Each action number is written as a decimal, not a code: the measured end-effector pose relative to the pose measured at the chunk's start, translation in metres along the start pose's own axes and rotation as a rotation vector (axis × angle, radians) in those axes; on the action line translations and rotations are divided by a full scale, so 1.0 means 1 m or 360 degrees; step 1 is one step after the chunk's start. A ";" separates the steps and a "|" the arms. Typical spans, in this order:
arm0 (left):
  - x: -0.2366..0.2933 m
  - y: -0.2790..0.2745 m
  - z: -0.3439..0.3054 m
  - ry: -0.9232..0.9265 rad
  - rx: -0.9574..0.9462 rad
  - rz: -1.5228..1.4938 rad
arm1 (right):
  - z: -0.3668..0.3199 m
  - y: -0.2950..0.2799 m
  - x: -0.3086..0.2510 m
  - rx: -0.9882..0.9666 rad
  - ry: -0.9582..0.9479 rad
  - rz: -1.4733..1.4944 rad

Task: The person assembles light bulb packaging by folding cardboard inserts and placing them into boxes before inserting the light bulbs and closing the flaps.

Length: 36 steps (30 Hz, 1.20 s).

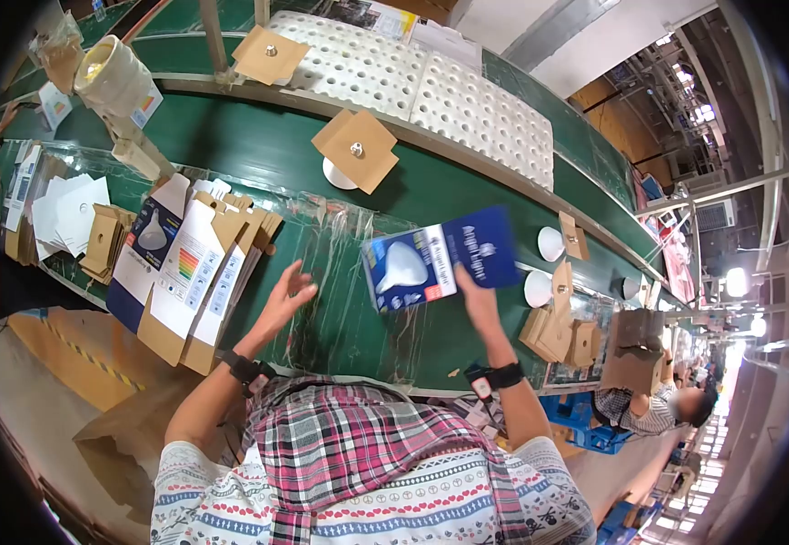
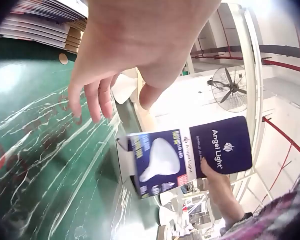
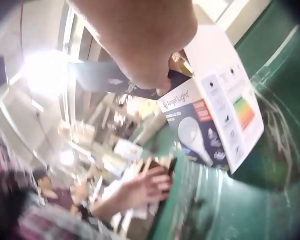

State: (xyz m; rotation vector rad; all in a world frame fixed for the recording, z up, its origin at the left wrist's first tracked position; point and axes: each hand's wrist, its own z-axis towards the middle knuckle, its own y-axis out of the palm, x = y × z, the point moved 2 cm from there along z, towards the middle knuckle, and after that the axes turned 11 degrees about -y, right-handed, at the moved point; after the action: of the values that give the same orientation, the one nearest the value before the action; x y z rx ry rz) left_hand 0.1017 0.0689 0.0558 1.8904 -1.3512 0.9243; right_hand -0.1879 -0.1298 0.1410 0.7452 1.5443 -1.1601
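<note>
My right hand [image 1: 478, 307] holds a blue and white light bulb box [image 1: 401, 272] by its top end, thumb on the long blue flap [image 1: 490, 245]. That flap stands out from the box, which is printed with a reflector bulb and the words Angel Light. In the right wrist view, a white side panel [image 3: 232, 112] with a coloured energy scale also shows. My left hand [image 1: 278, 307] is over the green table [image 1: 349, 336], left of the box, its fingers spread and loosely bent around nothing. A stack of flat boxes [image 1: 199, 259] lies to its left.
Behind my hands, a bulb with a cardboard square [image 1: 355, 150] stands on the green conveyor. Farther back lie white trays full of holes [image 1: 476, 109]. More bulbs [image 1: 538, 288] and cardboard pieces [image 1: 549, 336] are at the right. Another person [image 1: 653, 404] sits farther right.
</note>
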 end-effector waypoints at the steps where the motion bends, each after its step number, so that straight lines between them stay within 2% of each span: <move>1: 0.013 0.004 -0.001 0.0045 0.0031 0.0030 | 0.005 -0.016 0.016 0.0034 0.0267 0.0331; 3: 0.041 0.018 -0.004 0.0060 -0.0070 -0.0196 | -0.005 -0.018 0.012 0.0083 0.0405 0.0907; 5: 0.061 0.033 -0.002 0.0096 -0.0149 -0.0445 | -0.019 -0.010 0.023 0.0013 0.0591 0.1202; 6: 0.075 0.040 -0.006 0.0058 -0.0218 -0.0513 | -0.025 -0.001 0.019 0.0032 0.0649 0.1225; 7: 0.066 0.050 0.008 0.0218 -0.0380 -0.0645 | -0.032 0.005 0.029 0.0022 0.0605 0.1201; 10: 0.085 0.049 -0.008 0.0173 -0.0316 -0.0588 | -0.041 0.015 0.029 -0.0098 0.0566 0.1257; 13: 0.086 0.040 -0.015 0.0127 -0.0257 -0.0428 | -0.049 0.019 0.006 -0.0172 0.0500 0.0929; 20: 0.091 0.035 -0.036 -0.0022 -0.0095 -0.0330 | -0.062 0.019 -0.025 -0.0298 0.0107 0.0107; 23: 0.084 0.032 -0.041 0.0177 -0.0102 -0.0352 | -0.063 0.020 -0.032 -0.0347 0.0116 0.0152; 24: 0.086 0.031 -0.043 0.0125 -0.0132 -0.0270 | -0.065 0.021 -0.029 -0.0321 0.0126 0.0021; 27: 0.083 0.032 -0.038 0.0145 -0.0125 -0.0180 | -0.070 0.026 -0.038 -0.0344 -0.0134 -0.0234; 31: 0.086 0.035 -0.033 0.0082 -0.0260 -0.0152 | -0.066 0.025 -0.046 -0.0357 0.0191 -0.0162; 35: 0.079 0.038 -0.018 0.0133 -0.0243 -0.0076 | -0.061 0.025 -0.042 -0.0240 0.0297 -0.0220; 36: 0.072 0.038 -0.008 0.0070 -0.0299 -0.0017 | -0.053 0.022 -0.052 -0.0270 0.0309 -0.0304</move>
State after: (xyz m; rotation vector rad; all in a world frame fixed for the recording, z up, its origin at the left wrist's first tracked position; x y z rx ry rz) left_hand 0.0803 0.0280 0.1231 1.7239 -1.3514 0.7997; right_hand -0.1722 -0.0674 0.1852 0.6211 1.8851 -1.1023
